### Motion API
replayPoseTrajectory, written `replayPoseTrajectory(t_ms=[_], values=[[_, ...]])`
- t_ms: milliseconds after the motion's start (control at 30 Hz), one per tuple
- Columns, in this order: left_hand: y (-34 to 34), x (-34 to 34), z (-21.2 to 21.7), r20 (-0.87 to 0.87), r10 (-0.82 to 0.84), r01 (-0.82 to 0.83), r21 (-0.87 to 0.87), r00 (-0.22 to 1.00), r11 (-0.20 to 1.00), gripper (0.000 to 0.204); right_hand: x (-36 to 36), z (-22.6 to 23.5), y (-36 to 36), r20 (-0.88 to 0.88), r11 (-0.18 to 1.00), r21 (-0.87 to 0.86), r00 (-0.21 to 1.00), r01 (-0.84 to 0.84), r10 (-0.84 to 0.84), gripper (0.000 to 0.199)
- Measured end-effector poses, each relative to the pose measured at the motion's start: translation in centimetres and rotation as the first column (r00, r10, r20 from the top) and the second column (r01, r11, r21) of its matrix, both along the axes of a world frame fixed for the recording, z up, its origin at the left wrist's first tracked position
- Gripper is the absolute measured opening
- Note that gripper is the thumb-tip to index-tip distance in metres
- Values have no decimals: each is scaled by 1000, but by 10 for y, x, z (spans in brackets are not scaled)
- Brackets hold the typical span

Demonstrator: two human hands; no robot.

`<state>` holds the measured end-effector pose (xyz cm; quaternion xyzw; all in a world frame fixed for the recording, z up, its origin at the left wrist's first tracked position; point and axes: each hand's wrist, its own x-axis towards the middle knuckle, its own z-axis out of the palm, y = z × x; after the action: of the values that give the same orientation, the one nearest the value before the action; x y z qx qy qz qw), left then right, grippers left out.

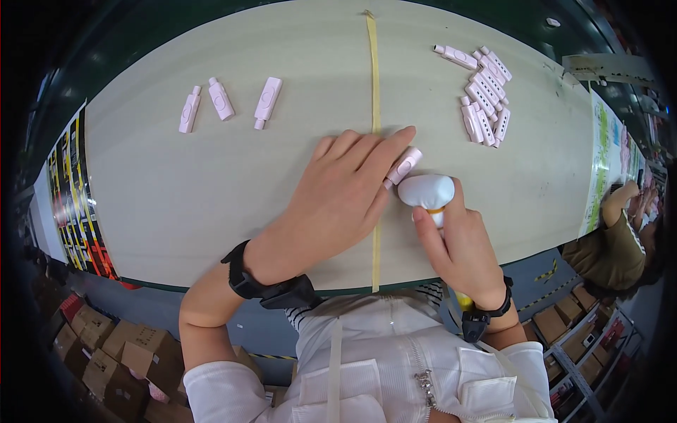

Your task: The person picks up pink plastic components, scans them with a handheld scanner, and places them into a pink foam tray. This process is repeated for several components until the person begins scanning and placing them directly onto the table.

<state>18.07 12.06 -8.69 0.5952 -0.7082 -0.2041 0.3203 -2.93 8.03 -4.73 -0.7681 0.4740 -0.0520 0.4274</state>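
Note:
My left hand (343,185) lies over the middle of the table, fingers stretched forward, with a small pink device (405,166) pinched between thumb and forefinger. The device has an oval mark on its face and a narrower neck at one end. In my right hand (462,243) is a tool with a rounded, smooth white head (426,191) and a gold-orange band below it. The white head is right beside the device's lower end; whether they touch I cannot tell. My right fingers hide most of the tool's handle.
On the left side of the table (190,190) lie three similar pink devices (268,103). Several more are heaped (486,90) at the far right. Yellow tape (374,84) runs down the table's middle. Cardboard boxes (141,349) stand below left; another person (612,240) is at the right.

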Motion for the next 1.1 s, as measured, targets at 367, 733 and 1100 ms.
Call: replayPoseTrajectory(t_ms=[367,733,1100], values=[[1,-11,-16,6,24,-24,-39,1000,999,33,16,-14,-10,-26,956,-294,999,25,-34,39],[2,59,9,546,444,-342,-284,710,896,28,-4,-11,-40,231,968,120,942,219,-242,36],[-143,2,11,139,-113,159,-384,984,910,28,-10,-10,-49,242,924,336,931,184,-273,29]])
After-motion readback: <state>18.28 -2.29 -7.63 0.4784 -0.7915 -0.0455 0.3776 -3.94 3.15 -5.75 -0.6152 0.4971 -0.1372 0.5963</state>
